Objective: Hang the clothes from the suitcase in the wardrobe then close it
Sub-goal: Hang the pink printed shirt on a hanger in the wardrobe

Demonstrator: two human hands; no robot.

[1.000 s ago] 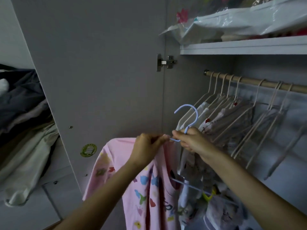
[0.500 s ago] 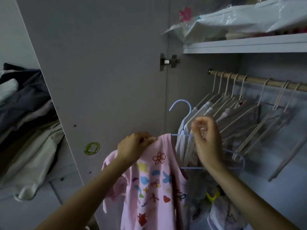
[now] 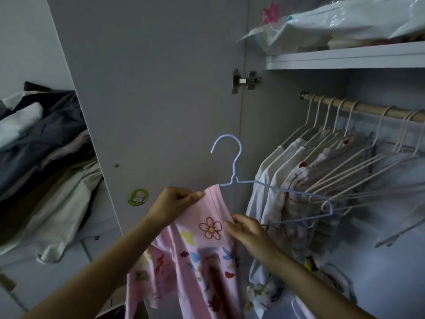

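Observation:
A pink shirt (image 3: 195, 256) printed with flowers and butterflies hangs from a light blue wire hanger (image 3: 234, 171) in front of the open wardrobe. The hanger's left arm is inside the shirt; its right arm sticks out bare to the right. My left hand (image 3: 172, 206) pinches the shirt's top edge by the hanger's neck. My right hand (image 3: 248, 231) grips the shirt's right edge just under the hanger's bare arm. The wardrobe rail (image 3: 368, 109) runs at the upper right.
The open wardrobe door (image 3: 149, 88) stands right behind the shirt. Several pale hangers with light clothes (image 3: 299, 180) fill the rail's left part. A shelf (image 3: 345, 57) above holds plastic bags. A pile of clothes (image 3: 41, 153) lies at the left.
The shirt and hanger rose and turned, so the hanger's hook now stands clear above. My right hand dropped from the hanger's neck to the shirt's right edge.

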